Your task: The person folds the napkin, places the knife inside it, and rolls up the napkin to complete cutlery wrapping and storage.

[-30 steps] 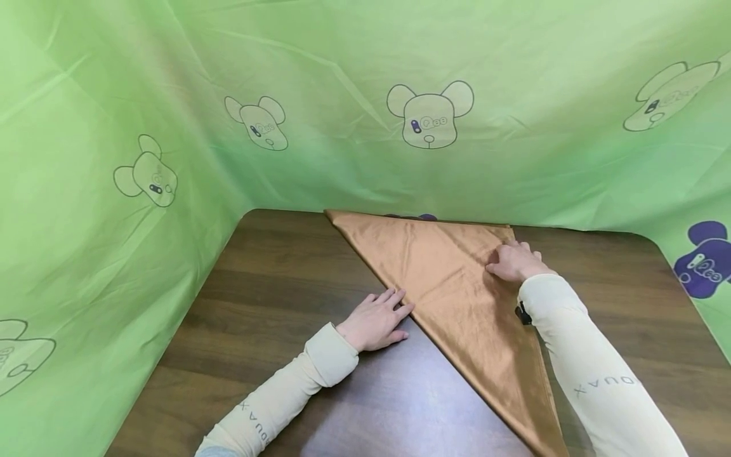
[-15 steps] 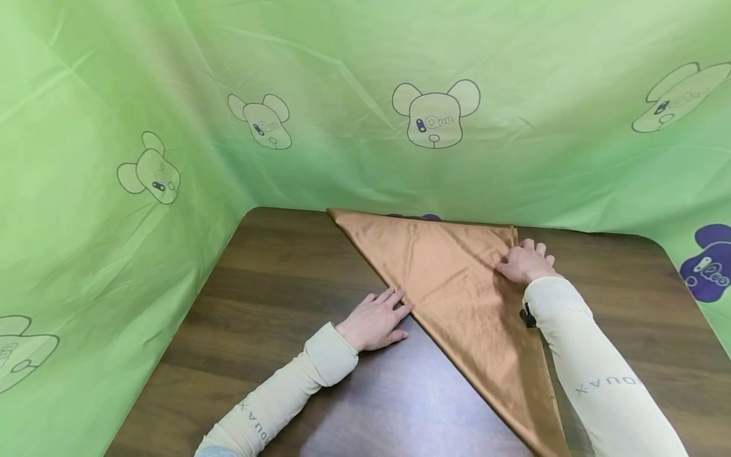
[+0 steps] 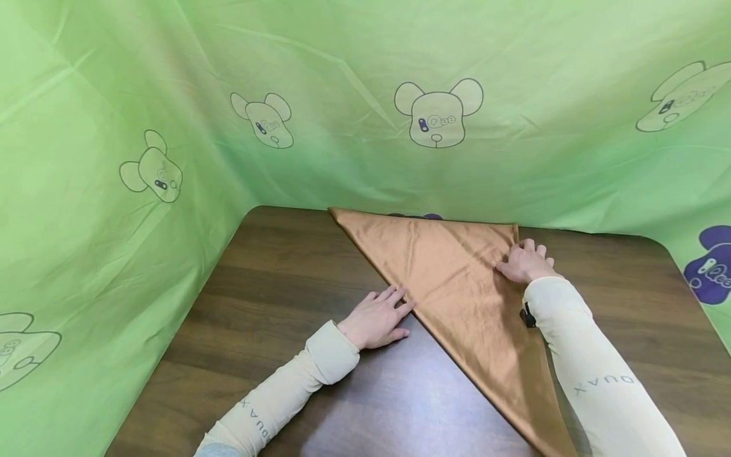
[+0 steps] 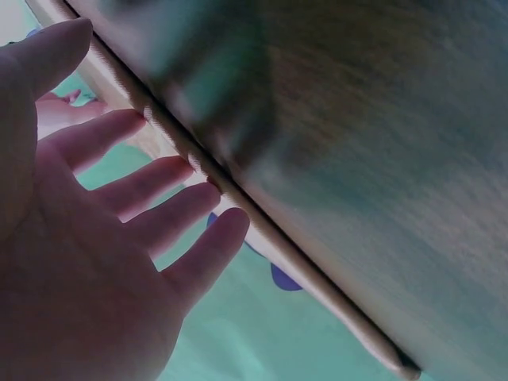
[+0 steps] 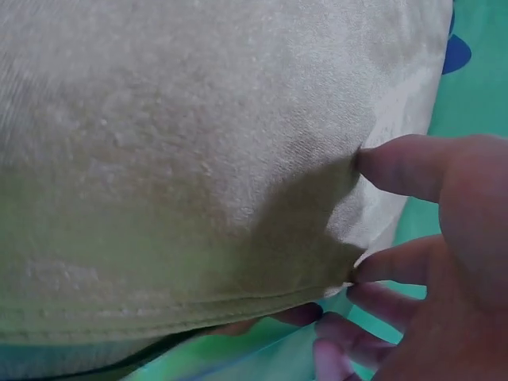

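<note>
A satiny copper-brown cloth [image 3: 451, 279], folded into a triangle, lies on the wooden table, its long folded edge slanting from back left to front right. My left hand [image 3: 377, 318] rests flat by that edge, fingers spread and fingertips on the fold; the left wrist view shows the fingertips [image 4: 230, 226] along it. Near the cloth's back right corner, my right hand [image 3: 524, 261] touches the right edge. In the right wrist view its thumb and index fingertip [image 5: 369, 270] press on the cloth, well apart, while the other fingers extend past the stitched hem.
The brown wooden table [image 3: 268, 279] has rounded back corners. Green sheeting [image 3: 331, 139] printed with bear heads hangs behind it and along both sides. A purple bear print [image 3: 708, 266] shows at the right. A small black device [image 3: 528, 315] sits at the right cuff.
My right hand has shifted slightly to the right along the cloth's right edge. My left hand stays at the fold. The whole head view has drifted a little.
</note>
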`<state>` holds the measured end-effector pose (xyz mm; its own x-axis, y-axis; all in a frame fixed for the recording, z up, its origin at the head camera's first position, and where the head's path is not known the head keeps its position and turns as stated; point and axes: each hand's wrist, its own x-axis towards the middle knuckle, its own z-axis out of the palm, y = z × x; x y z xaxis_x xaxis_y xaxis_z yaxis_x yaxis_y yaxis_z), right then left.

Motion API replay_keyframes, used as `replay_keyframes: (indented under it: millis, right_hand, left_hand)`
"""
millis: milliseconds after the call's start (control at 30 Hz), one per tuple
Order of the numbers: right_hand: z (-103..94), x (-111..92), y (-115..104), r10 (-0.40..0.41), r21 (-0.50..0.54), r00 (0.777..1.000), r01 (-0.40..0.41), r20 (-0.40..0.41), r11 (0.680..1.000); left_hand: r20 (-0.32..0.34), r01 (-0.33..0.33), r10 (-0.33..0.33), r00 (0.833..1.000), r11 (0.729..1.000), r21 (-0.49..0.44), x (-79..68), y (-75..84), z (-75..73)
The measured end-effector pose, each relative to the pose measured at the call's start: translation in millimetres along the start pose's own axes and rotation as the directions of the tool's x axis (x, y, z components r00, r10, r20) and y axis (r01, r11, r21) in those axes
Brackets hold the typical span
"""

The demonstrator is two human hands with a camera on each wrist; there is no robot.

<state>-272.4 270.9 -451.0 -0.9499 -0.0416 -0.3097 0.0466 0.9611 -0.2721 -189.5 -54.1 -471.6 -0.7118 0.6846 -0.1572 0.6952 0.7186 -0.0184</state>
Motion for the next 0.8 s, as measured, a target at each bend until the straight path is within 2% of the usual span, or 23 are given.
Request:
replay_keyframes:
  millis: [267,533,800]
  right_hand:
    - [0.5,-2,-1,0.02,-0.02,1.0,-0.02,-0.015,1.0]
    - [5.4,-5,-5,0.018,-0.044,0.994,-0.023,-0.108,0.999]
    - [9.3,-9,-20,-0.077,-0.083,0.996,0.073,-0.053,0.994]
  left_hand:
    - [0.001,0.0,0.0,1.0,1.0,0.013,-0.3,0.6,0.1]
    - [0.004,-0.004,0.004,1.0,1.0,0.006,-1.0,2.1,0.4]
    - [0.015,-0.006,0.006,1.0,1.0,0.009,-2.1,1.5,0.5]
